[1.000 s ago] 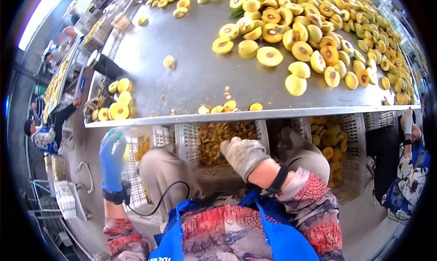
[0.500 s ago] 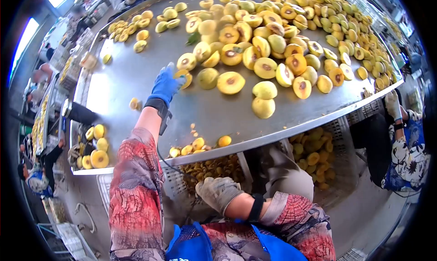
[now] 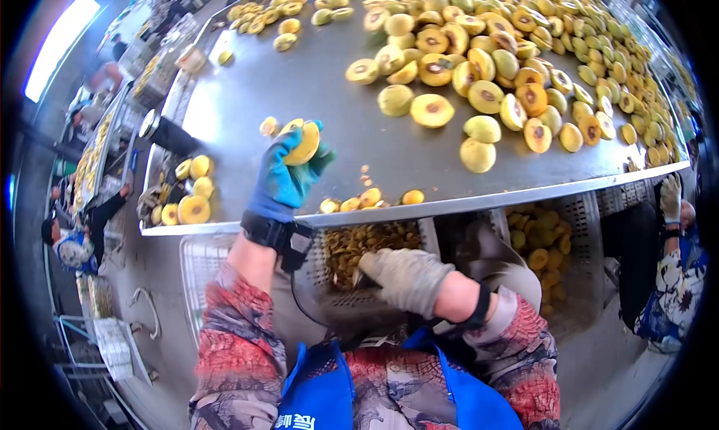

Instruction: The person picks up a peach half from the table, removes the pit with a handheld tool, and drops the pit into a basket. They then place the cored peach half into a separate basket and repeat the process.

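Observation:
My left hand (image 3: pixel 281 179), in a blue-green glove, is closed around a yellow peach half (image 3: pixel 305 144) above the near side of the metal table (image 3: pixel 322 104). My right hand (image 3: pixel 410 282) wears a greyish knitted glove. Its fingers are curled over the crate below the table's edge, around something dark that I cannot make out. Under it, the white crate (image 3: pixel 428 237) contains many small brownish-yellow pieces. Halved peaches (image 3: pixel 432 111), several showing their reddish pit hollows, lie scattered ahead of both hands.
A dense pile of peach halves (image 3: pixel 599 63) covers the table's far right. Small pieces (image 3: pixel 367 198) lie along the near edge. A dark cylinder (image 3: pixel 171 134) stands at the left beside more halves. Another crate (image 3: pixel 588 239) holds peach halves. Co-workers (image 3: pixel 666 280) sit at right and left.
My left hand has come back toward me from the pile, bringing a peach half with it. My right hand has shifted slightly right and up. The whole view has tilted with my head.

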Tool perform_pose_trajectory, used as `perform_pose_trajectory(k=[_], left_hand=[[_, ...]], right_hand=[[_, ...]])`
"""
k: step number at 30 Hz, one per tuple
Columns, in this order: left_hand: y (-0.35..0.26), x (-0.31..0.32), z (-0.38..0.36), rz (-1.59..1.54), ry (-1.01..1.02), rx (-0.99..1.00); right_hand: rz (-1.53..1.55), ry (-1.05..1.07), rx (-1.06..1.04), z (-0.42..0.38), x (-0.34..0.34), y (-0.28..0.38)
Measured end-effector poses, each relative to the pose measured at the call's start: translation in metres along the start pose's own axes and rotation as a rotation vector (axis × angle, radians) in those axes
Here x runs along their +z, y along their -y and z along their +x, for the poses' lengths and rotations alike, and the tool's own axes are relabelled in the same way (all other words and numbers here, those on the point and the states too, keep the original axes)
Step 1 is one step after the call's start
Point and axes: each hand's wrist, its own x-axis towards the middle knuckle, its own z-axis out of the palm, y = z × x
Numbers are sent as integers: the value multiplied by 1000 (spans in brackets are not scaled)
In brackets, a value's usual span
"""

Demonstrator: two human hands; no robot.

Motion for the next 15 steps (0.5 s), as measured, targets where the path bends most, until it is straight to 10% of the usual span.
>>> perform_pose_trajectory(k=[7, 15], left_hand=[[13, 13, -62, -153, -65, 51], [40, 26, -74, 67, -43, 249]], right_hand=[[364, -550, 82, 35, 17, 3], [283, -509, 175, 61, 17, 8]])
